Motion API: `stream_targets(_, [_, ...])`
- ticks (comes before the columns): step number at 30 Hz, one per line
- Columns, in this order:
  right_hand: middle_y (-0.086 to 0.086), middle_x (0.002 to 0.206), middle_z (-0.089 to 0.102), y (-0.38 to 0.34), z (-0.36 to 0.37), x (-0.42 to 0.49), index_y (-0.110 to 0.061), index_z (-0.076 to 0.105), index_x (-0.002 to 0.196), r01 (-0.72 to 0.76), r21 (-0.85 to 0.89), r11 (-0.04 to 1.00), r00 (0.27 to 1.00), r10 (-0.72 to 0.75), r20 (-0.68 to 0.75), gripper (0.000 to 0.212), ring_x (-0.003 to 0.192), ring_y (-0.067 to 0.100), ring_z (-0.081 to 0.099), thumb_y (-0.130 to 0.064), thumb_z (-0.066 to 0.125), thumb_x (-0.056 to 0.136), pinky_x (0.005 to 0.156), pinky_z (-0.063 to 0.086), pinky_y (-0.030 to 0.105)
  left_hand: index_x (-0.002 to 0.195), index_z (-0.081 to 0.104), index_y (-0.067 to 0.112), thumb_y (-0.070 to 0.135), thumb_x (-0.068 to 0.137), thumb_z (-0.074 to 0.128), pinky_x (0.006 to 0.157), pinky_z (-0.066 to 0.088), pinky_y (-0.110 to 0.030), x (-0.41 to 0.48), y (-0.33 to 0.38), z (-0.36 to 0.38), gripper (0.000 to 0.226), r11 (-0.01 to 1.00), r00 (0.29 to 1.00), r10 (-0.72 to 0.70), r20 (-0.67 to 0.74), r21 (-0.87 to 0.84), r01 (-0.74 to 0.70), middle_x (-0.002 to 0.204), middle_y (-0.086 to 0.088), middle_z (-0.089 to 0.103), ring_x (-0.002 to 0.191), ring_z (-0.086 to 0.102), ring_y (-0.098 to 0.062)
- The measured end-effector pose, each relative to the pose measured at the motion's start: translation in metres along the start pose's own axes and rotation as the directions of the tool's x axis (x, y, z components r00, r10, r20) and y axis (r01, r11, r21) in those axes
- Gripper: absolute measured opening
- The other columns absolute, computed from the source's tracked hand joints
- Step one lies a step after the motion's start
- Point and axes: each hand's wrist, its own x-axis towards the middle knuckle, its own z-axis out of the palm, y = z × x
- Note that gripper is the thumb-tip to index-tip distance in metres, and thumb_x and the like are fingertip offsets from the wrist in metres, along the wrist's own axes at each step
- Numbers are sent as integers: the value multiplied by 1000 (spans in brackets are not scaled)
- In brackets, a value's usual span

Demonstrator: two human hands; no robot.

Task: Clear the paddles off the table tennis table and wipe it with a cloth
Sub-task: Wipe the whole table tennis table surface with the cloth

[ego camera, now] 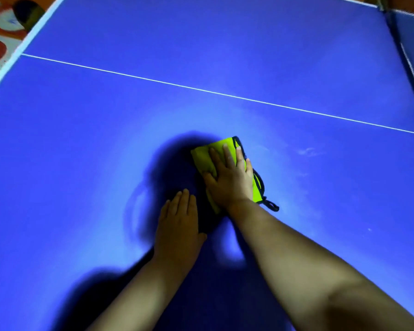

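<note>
My right hand (230,182) presses straight fingers on the cloth (201,158) (soft, limp, I judge; best pinned mid-fold). Left hand (178,225), at its seven o'clock, lies open on the worktop (81,139).

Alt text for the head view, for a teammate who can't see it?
The right hand presses a folded yellow-green cloth flat on the blue table tennis table, while the left hand rests open on the surface beside it. A white line crosses the table beyond both hands.

Blue table tennis table (225,56) with white centre line, folded yellow-green cloth (204,158) lying flat on it
</note>
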Motion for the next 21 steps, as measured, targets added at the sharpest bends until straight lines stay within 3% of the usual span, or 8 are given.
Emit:
stream_targets(3, [-5,161,12,17,-9,63,-41,28,148,34,-14,999,999,-34,18,63,149,25,-2,-63,41,91,117,2,49,149,8,3,51,79,63,116,8,-40,32,15,-8,100,999,1000,-9,8,52,9,156,-16,5,145,8,-27])
stream_targets(5, [-5,161,13,27,-15,103,-44,28,147,70,-11,997,998,-70,2,66,149,26,-1,-67,43,88,117,4,50,148,-6,5,51,85,54,117,-2,-37,51,20,-6,99,997,1000,-19,22,76,17,157,-13,-9,145,-4,-24])
stream_targets(12, [-4,161,13,58,-24,201,-45,20,149,170,-140,975,984,-176,-27,61,148,29,7,-60,38,94,115,13,51,147,-3,1,39,89,51,116,-1,-38,83,40,-8,88,972,990,-89,113,227,61,155,-21,-6,145,0,-30])
stream_targets(17, [-5,161,15,84,-37,224,-41,25,149,287,-116,951,957,-289,2,55,147,25,12,-40,42,97,113,18,43,148,4,2,37,89,52,116,-1,-37,85,50,-13,84,950,984,-125,126,301,82,156,-19,2,145,7,-28])
stream_targets(21, [-3,161,15,98,-40,210,-39,26,149,214,-75,974,976,-216,-13,55,147,27,13,-37,42,97,112,19,43,148,9,3,34,88,54,117,1,-37,83,52,-15,81,938,983,-127,134,338,75,156,-20,5,145,8,-27])
